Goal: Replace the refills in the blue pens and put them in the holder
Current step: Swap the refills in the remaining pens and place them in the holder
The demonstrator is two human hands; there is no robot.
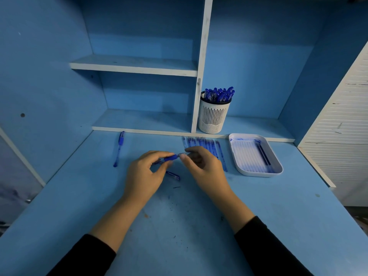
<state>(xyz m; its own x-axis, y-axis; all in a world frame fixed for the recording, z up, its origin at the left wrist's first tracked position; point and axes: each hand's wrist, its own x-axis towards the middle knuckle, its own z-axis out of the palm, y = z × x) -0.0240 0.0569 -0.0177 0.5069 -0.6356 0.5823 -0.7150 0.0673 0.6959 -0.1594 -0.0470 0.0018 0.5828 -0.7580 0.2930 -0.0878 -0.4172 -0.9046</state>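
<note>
While both hands work just above the blue tabletop (179, 226), the left hand (143, 174) grips a blue-gripped clear plastic pen (169, 157) by its barrel. The right hand (203, 166) pinches the same pen's tip end, thumb against forefinger. A small blue pen cap (173, 175) lies on the tabletop beneath the hands. A single blue pen (119, 148) lies far left. A row of clear blue tubes (207, 145), pens or refills I cannot tell, lies partly behind the right hand. Beside it is a white rectangular tray (239, 162) holding dark thin refills (263, 154). A white slotted round holder (214, 116), full of capped blue pens (219, 94), stands on the low shelf (149, 120).
</note>
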